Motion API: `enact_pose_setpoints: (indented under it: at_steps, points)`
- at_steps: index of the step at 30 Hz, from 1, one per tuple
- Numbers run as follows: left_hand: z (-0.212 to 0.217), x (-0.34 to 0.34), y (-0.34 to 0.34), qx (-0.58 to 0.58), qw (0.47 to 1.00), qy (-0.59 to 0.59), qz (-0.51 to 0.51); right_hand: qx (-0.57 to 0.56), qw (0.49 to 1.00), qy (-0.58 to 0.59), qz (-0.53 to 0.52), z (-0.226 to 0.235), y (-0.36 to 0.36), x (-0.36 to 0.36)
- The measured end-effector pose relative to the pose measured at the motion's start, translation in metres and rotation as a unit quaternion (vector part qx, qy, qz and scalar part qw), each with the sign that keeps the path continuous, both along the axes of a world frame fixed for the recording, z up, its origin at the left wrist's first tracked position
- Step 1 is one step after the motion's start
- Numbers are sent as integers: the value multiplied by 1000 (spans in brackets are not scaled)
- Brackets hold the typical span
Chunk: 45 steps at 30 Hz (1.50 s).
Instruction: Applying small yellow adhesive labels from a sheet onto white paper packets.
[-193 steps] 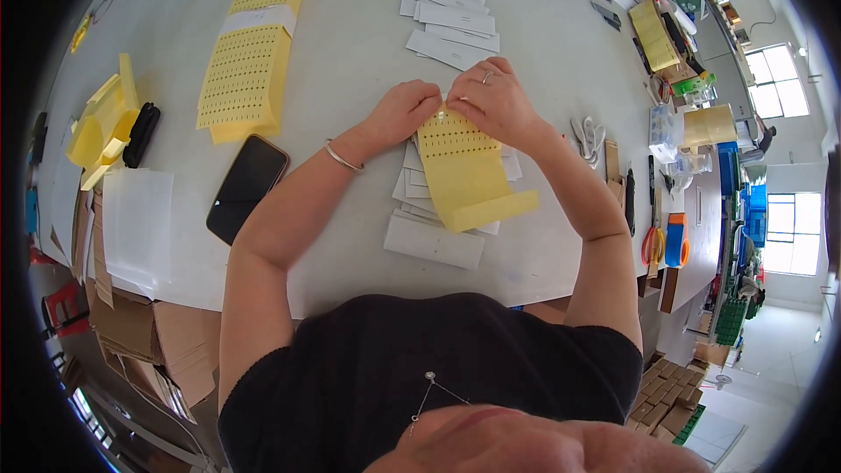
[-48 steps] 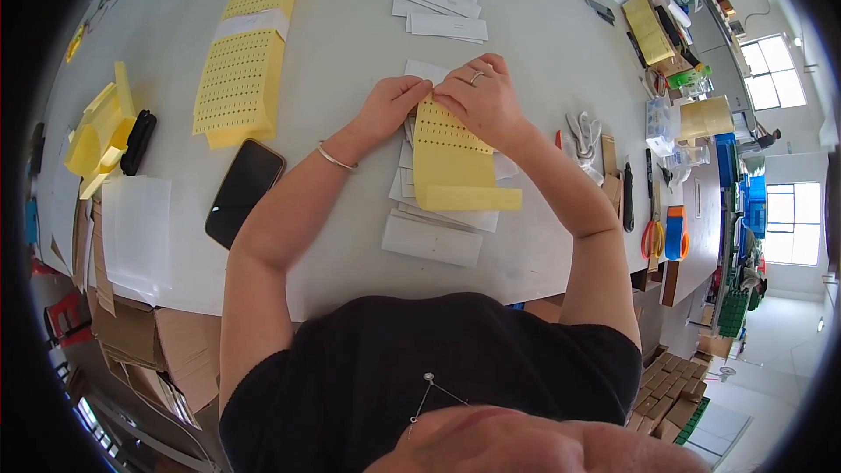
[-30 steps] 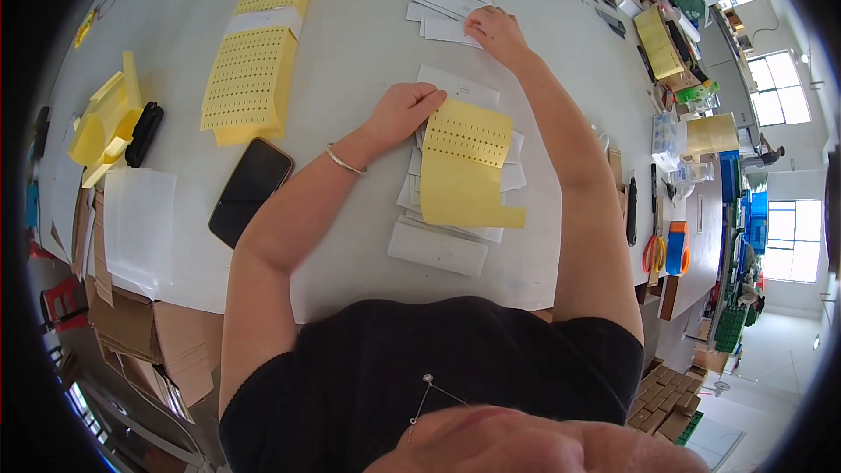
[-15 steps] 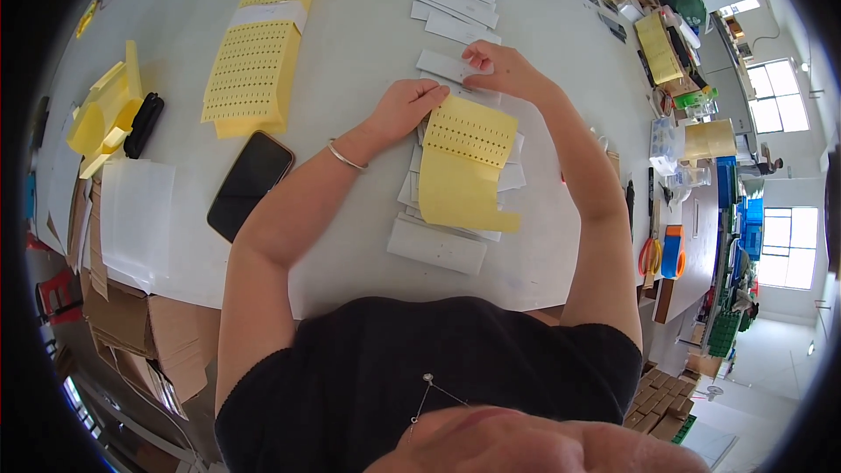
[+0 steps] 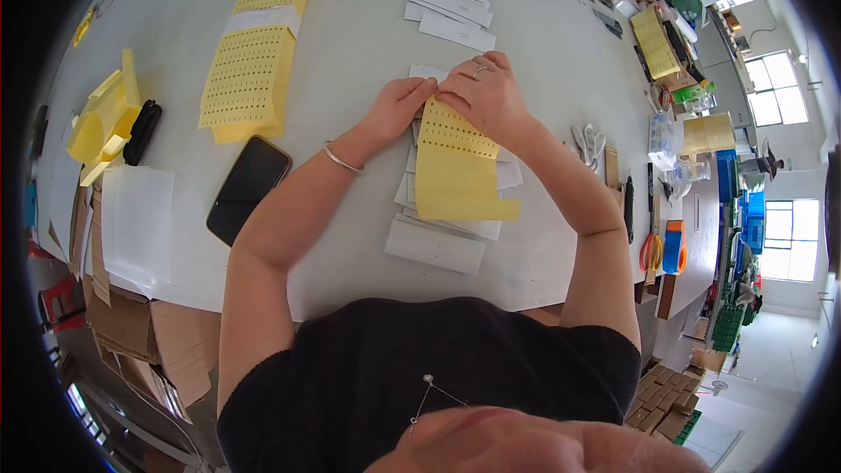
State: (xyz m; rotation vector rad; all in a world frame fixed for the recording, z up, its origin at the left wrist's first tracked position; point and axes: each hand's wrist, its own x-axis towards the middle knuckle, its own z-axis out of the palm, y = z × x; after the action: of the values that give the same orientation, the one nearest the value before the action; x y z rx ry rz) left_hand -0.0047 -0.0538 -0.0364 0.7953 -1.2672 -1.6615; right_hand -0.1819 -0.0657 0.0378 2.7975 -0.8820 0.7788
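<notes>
Yellow perforated label sheet [image 5: 457,171] is pinched at its far edge by both hands: the left hand [image 5: 399,105] grips its upper left corner and the right hand [image 5: 486,96], ringed, is closed on the top edge just beside it. The sheet is laid over a pile of white slips [image 5: 438,232] on the worktop [image 5: 350,44]. A black phone [image 5: 248,188] is seen left of the sheet, near the left forearm.
</notes>
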Motion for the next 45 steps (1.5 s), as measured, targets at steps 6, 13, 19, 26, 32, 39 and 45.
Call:
enact_pose_setpoints:
  at_steps: [6,13,19,26,32,39,45]
  points:
    - [0,3,-1,-9,1000,-10,0,51,998,-25,26,6,-6,3]
    - [-14,1,-9,-32,996,-80,0,229,951,-143,-150,-33,-113,-38]
    - [-13,-2,-7,-78,991,-108,28,138,968,9,-208,-54,-132,-34]
    - [-6,-1,-5,-120,981,-146,46,124,974,23,-189,-51,-118,-38]
    - [9,3,0,-150,964,-215,46,265,941,5,-211,-39,-109,-41]
    - [7,-3,9,-389,882,-173,201,467,882,-42,-54,-16,-50,-52]
    - [9,3,4,-259,902,-173,300,475,822,-296,-106,-15,-25,-72]
